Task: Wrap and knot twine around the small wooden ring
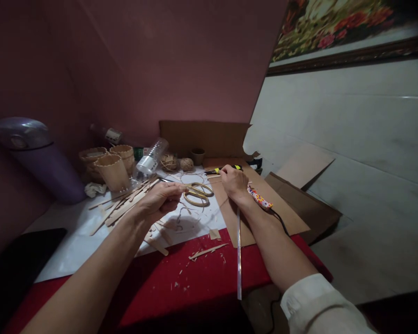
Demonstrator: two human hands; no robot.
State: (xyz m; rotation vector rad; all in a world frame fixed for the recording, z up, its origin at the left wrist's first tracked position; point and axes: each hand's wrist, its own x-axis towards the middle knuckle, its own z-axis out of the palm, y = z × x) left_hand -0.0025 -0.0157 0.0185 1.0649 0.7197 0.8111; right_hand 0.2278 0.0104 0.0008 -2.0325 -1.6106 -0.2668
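Observation:
My left hand (164,200) is raised over the white paper, its fingers closed in a pinch beside the gold-handled scissors (198,200). Whatever sits between its fingertips is too small to make out. My right hand (234,182) is closed above the cardboard sheet (275,211), next to a yellow-and-black cutter (235,168); its fingers hide anything they hold. Just beyond that wrist lies a glue gun with a colourful dotted pattern (260,198) and a black cord. A clear glue stick (239,260) extends below the wrist, past the cardboard's edge.
Wooden craft sticks (116,209) are heaped at left, near scalloped wooden cups (112,172), a clear bottle (152,157) and twine balls (169,162). A purple bottle (43,162) stands far left. One whittled stick (207,251) and shavings lie on the red cloth (153,292).

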